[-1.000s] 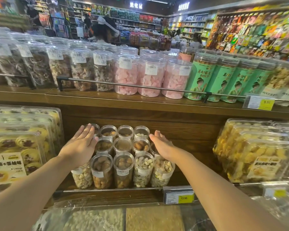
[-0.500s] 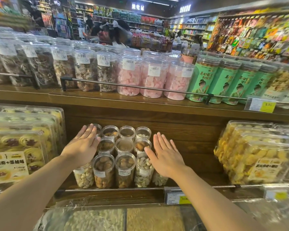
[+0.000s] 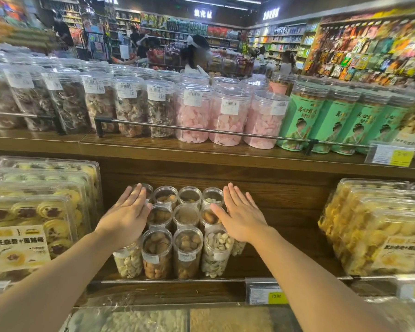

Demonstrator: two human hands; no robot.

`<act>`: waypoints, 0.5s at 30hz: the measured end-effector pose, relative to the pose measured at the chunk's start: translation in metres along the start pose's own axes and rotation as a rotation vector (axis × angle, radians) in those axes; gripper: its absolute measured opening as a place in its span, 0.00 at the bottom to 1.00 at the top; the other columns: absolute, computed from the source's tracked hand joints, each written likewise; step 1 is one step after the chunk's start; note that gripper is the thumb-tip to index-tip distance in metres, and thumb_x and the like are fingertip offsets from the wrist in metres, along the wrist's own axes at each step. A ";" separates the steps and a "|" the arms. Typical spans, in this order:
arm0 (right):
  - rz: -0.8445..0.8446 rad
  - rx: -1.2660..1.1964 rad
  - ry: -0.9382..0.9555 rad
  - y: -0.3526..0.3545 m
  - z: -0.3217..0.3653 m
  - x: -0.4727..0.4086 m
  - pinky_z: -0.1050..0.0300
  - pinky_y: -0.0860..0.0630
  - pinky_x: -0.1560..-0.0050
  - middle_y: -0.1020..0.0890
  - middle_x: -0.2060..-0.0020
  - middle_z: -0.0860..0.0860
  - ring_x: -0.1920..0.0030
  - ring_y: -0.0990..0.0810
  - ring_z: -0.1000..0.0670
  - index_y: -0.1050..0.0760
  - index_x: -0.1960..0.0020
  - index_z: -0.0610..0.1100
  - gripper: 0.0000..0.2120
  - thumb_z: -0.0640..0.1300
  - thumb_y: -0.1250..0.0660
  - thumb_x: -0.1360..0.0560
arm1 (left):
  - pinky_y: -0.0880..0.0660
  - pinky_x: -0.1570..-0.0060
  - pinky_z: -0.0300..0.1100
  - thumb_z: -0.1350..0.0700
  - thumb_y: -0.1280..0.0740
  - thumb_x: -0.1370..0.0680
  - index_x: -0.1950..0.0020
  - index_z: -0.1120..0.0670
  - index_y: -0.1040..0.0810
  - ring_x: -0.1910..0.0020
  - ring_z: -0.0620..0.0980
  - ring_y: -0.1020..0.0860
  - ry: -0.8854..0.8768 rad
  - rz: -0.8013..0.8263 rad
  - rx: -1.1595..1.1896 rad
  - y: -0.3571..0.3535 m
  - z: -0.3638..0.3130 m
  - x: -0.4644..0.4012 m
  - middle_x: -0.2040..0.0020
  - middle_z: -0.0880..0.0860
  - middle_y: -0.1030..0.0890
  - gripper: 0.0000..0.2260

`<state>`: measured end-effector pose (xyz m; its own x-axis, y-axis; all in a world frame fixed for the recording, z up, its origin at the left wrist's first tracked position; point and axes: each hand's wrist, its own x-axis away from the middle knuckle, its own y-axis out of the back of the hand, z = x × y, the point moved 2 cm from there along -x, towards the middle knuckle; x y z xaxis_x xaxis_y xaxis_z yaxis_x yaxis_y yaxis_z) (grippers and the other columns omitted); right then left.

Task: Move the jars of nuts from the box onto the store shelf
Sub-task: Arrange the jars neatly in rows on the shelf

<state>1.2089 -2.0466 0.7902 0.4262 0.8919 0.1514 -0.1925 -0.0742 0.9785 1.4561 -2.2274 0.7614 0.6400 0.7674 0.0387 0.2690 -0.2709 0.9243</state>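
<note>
Several clear jars of nuts [image 3: 186,250] stand in tight rows on the wooden middle shelf [image 3: 285,250]. My left hand [image 3: 126,218] lies flat, fingers together, on the lids along the left side of the group. My right hand [image 3: 241,215] lies flat over the lids along the right side and hides the jars beneath it. Neither hand grips a jar. No box is in view.
Plastic trays of egg tarts [image 3: 34,216] crowd the shelf's left, trays of yellow cookies [image 3: 379,226] its right. A steel rail [image 3: 177,281] and a price tag [image 3: 265,293] run along the front edge. Big jars [image 3: 228,113] fill the upper shelf. People stand in the aisle behind.
My right hand has turned from edge-on to flat and moved onto the right-hand jars. My left hand stays on the left side. The view has shifted slightly.
</note>
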 end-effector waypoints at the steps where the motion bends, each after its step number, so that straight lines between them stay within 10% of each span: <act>1: 0.013 -0.012 0.004 0.001 0.000 0.000 0.49 0.67 0.21 0.67 0.21 0.54 0.22 0.69 0.55 0.67 0.19 0.49 0.42 0.72 0.69 0.24 | 0.59 0.20 0.47 0.42 0.56 0.14 0.16 0.51 0.55 0.20 0.42 0.65 0.001 0.002 0.004 0.000 0.000 0.000 0.17 0.44 0.58 0.28; 15: -0.021 -0.019 0.002 -0.008 -0.028 0.021 0.49 0.66 0.21 0.65 0.20 0.53 0.22 0.68 0.55 0.65 0.18 0.48 0.30 0.60 0.65 0.16 | 0.64 0.21 0.44 0.45 0.56 0.14 0.17 0.55 0.55 0.21 0.42 0.65 -0.030 0.005 -0.036 -0.001 0.000 -0.002 0.17 0.48 0.58 0.27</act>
<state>1.1944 -2.0150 0.7811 0.4281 0.8942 0.1306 -0.2002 -0.0471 0.9786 1.4549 -2.2286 0.7607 0.6627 0.7482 0.0326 0.2400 -0.2534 0.9371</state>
